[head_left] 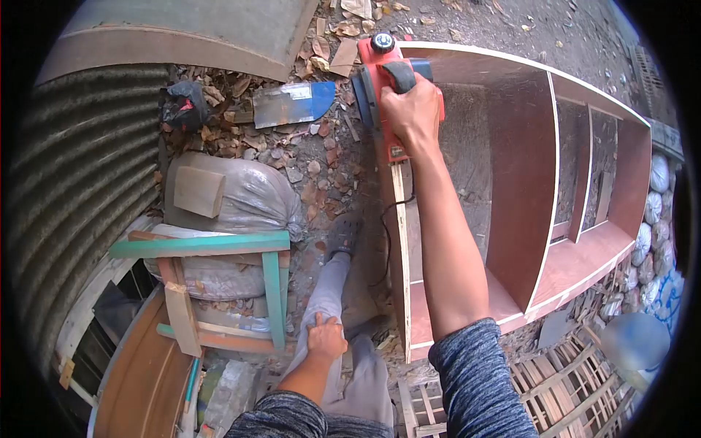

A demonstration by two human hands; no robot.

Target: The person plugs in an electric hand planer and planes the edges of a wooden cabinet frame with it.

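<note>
My right hand [413,109] is wrapped round the black handle of a red electric planer [394,139]. The planer rests on the top edge of a wooden cabinet frame [520,197], near its far left corner. Its black cord [385,230] hangs down beside the frame's left side. The cabinet has reddish-brown panels with pale edges and inner dividers. My left hand [326,339] lies on my own leg just above the knee, fingers bent and partly spread, with no tool in it.
A green and brown wooden frame [201,244] leans at the left by pale sacks [234,193] and a wood block [198,191]. Corrugated sheeting [95,139] stands farther left. Dry leaves, stones and a blue-and-grey scrap piece [293,104] lie on the ground. Slatted wood [569,379] is at lower right.
</note>
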